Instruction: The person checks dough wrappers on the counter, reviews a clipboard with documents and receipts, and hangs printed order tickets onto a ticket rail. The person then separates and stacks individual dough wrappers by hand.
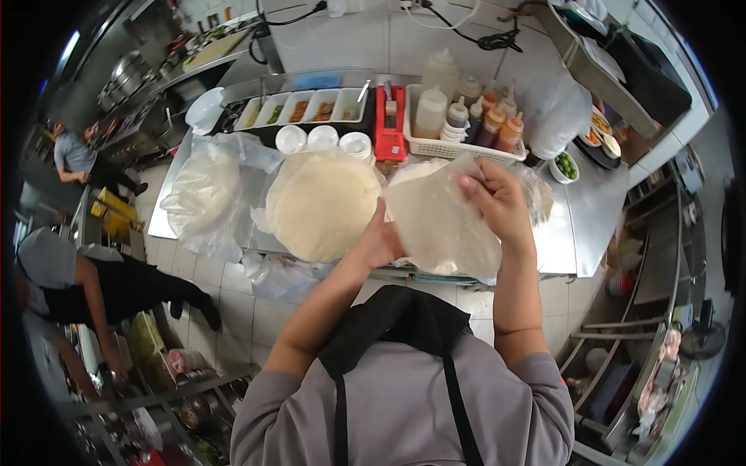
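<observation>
My right hand (497,203) is closed on the top edge of a thin translucent sheet (439,213), thumb in front. The sheet hangs down over a second pale round stack (416,169), covering most of it. My left hand (381,242) is beside the sheet's left edge, with the thumb stretched upward. Its other fingers are partly blurred and appear apart, with nothing seen in them. Left of that hand lies a broad stack of pale round flatbreads (322,206) on clear plastic.
A plastic-wrapped pale bundle (203,194) lies at the left. Behind are lidded white tubs (322,137), a topping tray (311,107), a red device (390,120) and a basket (466,150) of sauce bottles. A bowl of limes (564,167) stands right. Two people are at left.
</observation>
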Tool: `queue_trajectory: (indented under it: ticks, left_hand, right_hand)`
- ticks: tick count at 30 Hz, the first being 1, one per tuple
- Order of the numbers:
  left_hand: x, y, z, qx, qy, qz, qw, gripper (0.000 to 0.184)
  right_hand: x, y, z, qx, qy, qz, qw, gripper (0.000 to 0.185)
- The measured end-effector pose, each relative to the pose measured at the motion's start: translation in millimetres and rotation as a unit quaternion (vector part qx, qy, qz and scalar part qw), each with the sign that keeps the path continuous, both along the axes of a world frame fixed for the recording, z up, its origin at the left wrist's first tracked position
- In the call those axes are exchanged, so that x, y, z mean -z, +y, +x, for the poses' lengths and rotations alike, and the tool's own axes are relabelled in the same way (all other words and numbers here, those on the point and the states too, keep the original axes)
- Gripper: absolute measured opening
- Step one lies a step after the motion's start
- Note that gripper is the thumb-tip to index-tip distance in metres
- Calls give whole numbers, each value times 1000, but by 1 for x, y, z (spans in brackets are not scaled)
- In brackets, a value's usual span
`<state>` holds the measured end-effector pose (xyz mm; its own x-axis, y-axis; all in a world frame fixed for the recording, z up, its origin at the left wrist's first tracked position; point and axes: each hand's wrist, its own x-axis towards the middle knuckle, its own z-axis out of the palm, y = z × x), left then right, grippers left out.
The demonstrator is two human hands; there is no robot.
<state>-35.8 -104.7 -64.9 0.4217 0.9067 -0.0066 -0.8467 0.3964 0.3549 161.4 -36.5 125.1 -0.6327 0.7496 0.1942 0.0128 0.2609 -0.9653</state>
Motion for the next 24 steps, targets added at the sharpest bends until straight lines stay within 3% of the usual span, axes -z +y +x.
queue_trajectory:
  ticks: [2, 4, 7, 10, 13, 17, 19, 22, 24]
  left_hand:
    - [-35, -40, 1, -140, 44, -54, 988, 72]
    - [-51, -64, -13, -286, 141, 26, 947, 46]
    - [-46, -85, -58, -341, 254, 39, 904, 25]
    - [-59, -100, -81, -387, 328, 12, 862, 15]
    - [-88, -95, -83, -430, 399, 19, 809, 17]
    - [-159, -66, -49, -432, 401, 37, 807, 21]
    - [-166, -47, -44, -408, 396, 78, 819, 24]
    - [-121, -2, -46, -349, 488, 50, 798, 31]
    - [-96, 2, -43, -284, 697, 46, 656, 38]
  right_hand:
    - [0, -7, -7, -29, 23, -8, 999, 17]
    - [7, -7, -11, -54, 37, -32, 997, 18]
    - [21, -2, -26, -84, 90, -57, 991, 17]
    - [38, 4, -43, -87, 129, -96, 983, 17]
    - [31, 12, -49, -59, 156, -99, 981, 17]
    - [2, 28, -34, 12, 206, -106, 973, 18]
    - [0, 41, -26, 57, 223, -123, 965, 16]
    - [57, 89, 0, 82, 95, -118, 985, 13]
    - [114, 112, 21, 127, -77, -37, 988, 17]
